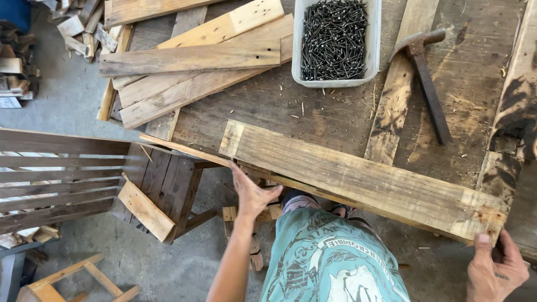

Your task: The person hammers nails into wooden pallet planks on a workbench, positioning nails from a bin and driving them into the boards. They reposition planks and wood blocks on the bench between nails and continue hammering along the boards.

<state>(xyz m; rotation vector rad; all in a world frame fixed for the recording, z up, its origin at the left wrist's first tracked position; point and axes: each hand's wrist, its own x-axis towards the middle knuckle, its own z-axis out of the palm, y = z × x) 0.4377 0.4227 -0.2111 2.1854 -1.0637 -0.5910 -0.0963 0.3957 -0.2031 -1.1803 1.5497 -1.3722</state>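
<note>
A long weathered plank (pixel 358 178) lies slantwise along the near edge of the wooden worktable (pixel 313 112). My right hand (pixel 495 271) grips the plank's right end from below, thumb on its edge. My left hand (pixel 251 193) is open with fingers spread, just under the plank's left part, close to its lower edge; whether it touches is unclear.
A white tub of dark nails (pixel 335 42) stands at the table's back. A rusty hammer (pixel 425 78) lies to its right. Loose boards (pixel 196 61) are stacked back left. A slatted pallet (pixel 61 179) and wood scraps (pixel 146 211) sit on the concrete floor at left.
</note>
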